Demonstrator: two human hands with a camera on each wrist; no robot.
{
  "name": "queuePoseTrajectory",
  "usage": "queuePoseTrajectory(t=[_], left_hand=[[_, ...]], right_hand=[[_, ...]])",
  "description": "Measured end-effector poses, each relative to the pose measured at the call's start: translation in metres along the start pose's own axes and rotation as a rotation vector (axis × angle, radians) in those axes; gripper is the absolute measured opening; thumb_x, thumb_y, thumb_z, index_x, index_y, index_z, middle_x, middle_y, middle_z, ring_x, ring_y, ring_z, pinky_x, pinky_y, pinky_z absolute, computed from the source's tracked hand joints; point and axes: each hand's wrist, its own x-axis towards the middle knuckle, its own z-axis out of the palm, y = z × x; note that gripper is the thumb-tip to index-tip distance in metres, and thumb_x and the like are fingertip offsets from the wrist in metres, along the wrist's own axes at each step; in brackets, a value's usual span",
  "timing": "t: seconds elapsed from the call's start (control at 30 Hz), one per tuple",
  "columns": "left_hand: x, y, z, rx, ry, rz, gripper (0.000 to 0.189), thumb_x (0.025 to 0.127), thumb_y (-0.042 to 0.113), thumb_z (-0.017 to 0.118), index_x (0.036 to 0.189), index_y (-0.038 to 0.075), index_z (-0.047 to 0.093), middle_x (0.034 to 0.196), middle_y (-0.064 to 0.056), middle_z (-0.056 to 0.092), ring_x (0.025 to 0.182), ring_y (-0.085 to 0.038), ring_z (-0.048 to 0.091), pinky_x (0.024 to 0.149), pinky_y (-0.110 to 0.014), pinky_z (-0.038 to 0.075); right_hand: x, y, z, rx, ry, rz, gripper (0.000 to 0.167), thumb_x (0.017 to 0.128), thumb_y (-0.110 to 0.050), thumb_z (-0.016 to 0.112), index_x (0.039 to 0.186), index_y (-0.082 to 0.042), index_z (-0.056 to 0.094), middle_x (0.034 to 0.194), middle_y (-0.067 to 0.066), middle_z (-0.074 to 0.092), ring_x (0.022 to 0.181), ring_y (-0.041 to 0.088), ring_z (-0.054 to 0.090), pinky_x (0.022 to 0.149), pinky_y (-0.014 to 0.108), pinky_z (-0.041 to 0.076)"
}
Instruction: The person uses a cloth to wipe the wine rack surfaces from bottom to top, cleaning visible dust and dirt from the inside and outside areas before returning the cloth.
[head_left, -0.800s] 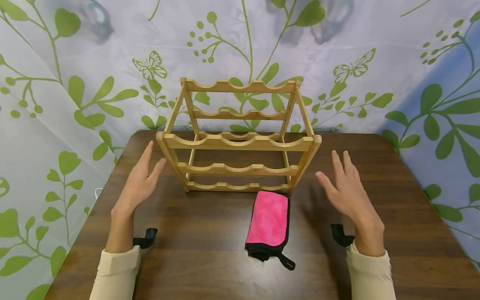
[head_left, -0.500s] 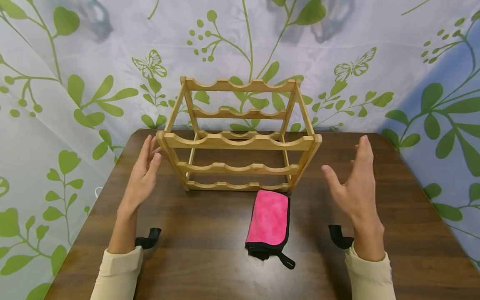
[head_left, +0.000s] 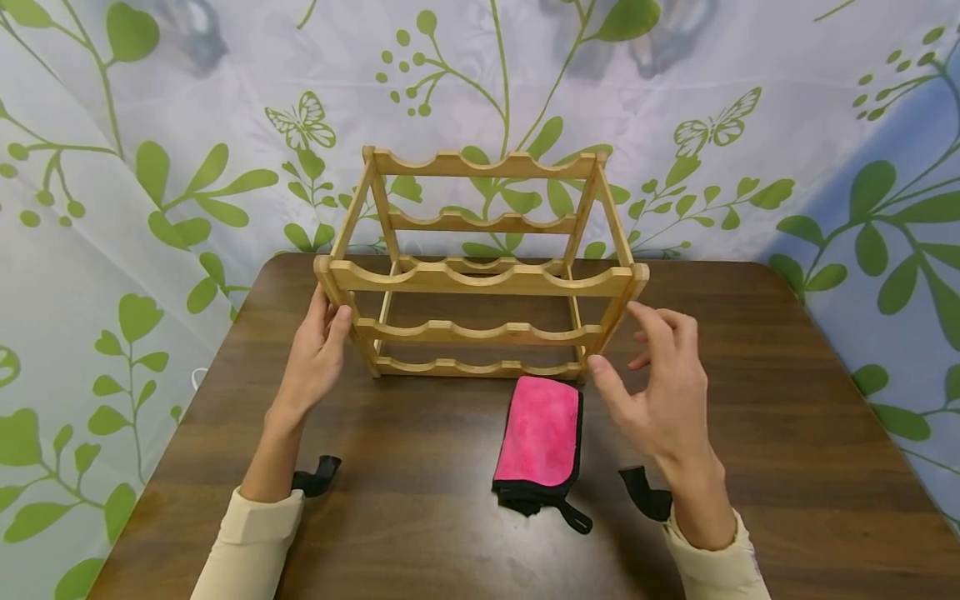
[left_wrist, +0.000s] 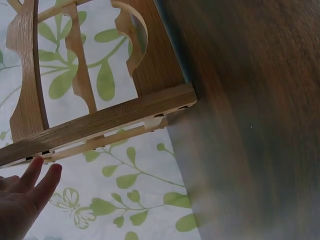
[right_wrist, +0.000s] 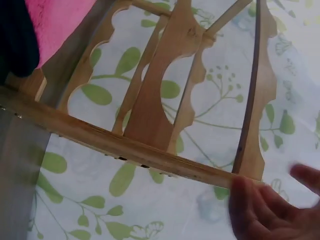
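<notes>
Wooden rack (head_left: 480, 286): seen mid-frame, cut off in both wrist views.
Left hand (head_left: 313, 358): held loosely open by the rack's left side; fingers part hidden, touch can't be told.
Right hand (head_left: 667, 392): half open, nothing gripped; blurred up close.
Pink cloth (head_left: 538, 433): laid folded, lower middle.

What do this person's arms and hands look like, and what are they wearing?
The left hand and right hand are ordinary bare hands, without gloves. Both arms wear cream sleeves, plain, ending in a cuff above the wrist. A bent black piece sticks out beside each cuff. No cables show on either arm.
</notes>
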Motion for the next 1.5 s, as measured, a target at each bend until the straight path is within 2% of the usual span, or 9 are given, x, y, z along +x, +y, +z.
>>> queuePoseTrajectory(t=[0.13,0.23,0.43,0.53,0.67,0.97,1.1,1.33,1.5], left_hand=[[0.0,0.0,0.001,-0.001,0.006,0.002,0.053,0.108,0.019,0.039,0.158,0.02,0.02,0.143,-0.021,0.045,0.134,-0.033,0.042,0.106,-0.056,0.036],[0.0,-0.001,0.001,0.003,0.009,0.007,0.05,0.108,0.02,0.039,0.157,0.017,0.025,0.142,-0.02,0.046,0.134,-0.032,0.043,0.106,-0.055,0.036],[0.0,0.0,0.002,0.0,0.006,0.012,0.05,0.108,0.021,0.04,0.156,0.016,0.027,0.146,-0.019,0.043,0.134,-0.034,0.043,0.107,-0.056,0.035],[-0.001,0.0,0.004,-0.014,0.008,0.013,0.051,0.108,0.022,0.04,0.156,0.017,0.025,0.149,-0.018,0.041,0.134,-0.035,0.043,0.108,-0.056,0.034],[0.0,0.0,0.006,-0.017,0.019,0.026,0.051,0.108,0.022,0.04,0.157,0.02,0.025,0.149,-0.016,0.042,0.132,-0.037,0.046,0.108,-0.056,0.034],[0.002,0.004,0.005,-0.022,0.025,0.034,0.052,0.108,0.02,0.039,0.158,0.023,0.022,0.146,-0.015,0.044,0.13,-0.035,0.047,0.106,-0.06,0.034],[0.003,0.006,0.004,-0.019,0.033,0.033,0.051,0.108,0.021,0.04,0.157,0.022,0.025,0.143,-0.015,0.047,0.13,-0.036,0.047,0.106,-0.059,0.034],[0.004,0.006,0.005,-0.008,0.036,0.021,0.048,0.108,0.023,0.04,0.155,0.017,0.03,0.14,-0.017,0.049,0.129,-0.035,0.048,0.106,-0.06,0.034],[0.003,0.006,0.004,0.001,0.046,0.015,0.046,0.108,0.023,0.04,0.153,0.013,0.032,0.138,-0.019,0.051,0.128,-0.036,0.048,0.106,-0.055,0.036]], right_hand=[[-0.004,-0.002,0.003,-0.078,-0.326,0.061,0.06,0.087,-0.036,0.074,0.134,-0.005,0.055,0.111,0.017,0.049,0.069,0.018,0.053,0.061,0.039,0.047],[-0.008,-0.005,0.01,-0.11,-0.518,0.089,0.069,0.087,-0.042,0.075,0.142,-0.01,0.049,0.119,0.015,0.049,0.077,0.02,0.054,0.065,0.042,0.049],[-0.018,-0.013,0.03,-0.113,-0.798,0.19,0.086,0.087,-0.068,0.059,0.155,-0.022,0.033,0.142,0.015,0.044,0.112,0.036,0.056,0.087,0.061,0.049],[-0.024,-0.015,0.036,-0.107,-0.927,0.252,0.092,0.086,-0.076,0.051,0.158,-0.024,0.025,0.154,0.018,0.032,0.133,0.044,0.04,0.097,0.07,0.038],[-0.031,-0.016,0.04,-0.086,-1.051,0.314,0.094,0.087,-0.078,0.044,0.16,-0.025,0.018,0.161,0.02,0.017,0.142,0.05,0.02,0.103,0.073,0.027],[-0.04,-0.021,0.053,-0.001,-1.179,0.359,0.094,0.09,-0.073,0.048,0.16,-0.024,0.009,0.163,0.017,0.002,0.143,0.053,0.004,0.108,0.071,0.018],[-0.046,-0.025,0.061,0.001,-1.178,0.322,0.094,0.091,-0.066,0.055,0.16,-0.021,0.011,0.163,0.018,0.001,0.143,0.054,0.003,0.107,0.07,0.022],[-0.06,-0.032,0.077,0.001,-1.151,0.173,0.083,0.089,-0.037,0.075,0.153,-0.005,0.033,0.161,0.024,0.007,0.143,0.053,0.004,0.106,0.061,0.034],[-0.066,-0.038,0.087,-0.005,-1.128,0.173,0.091,0.081,-0.035,0.083,0.153,-0.008,0.035,0.16,0.027,0.006,0.144,0.051,0.009,0.102,0.059,0.04]])
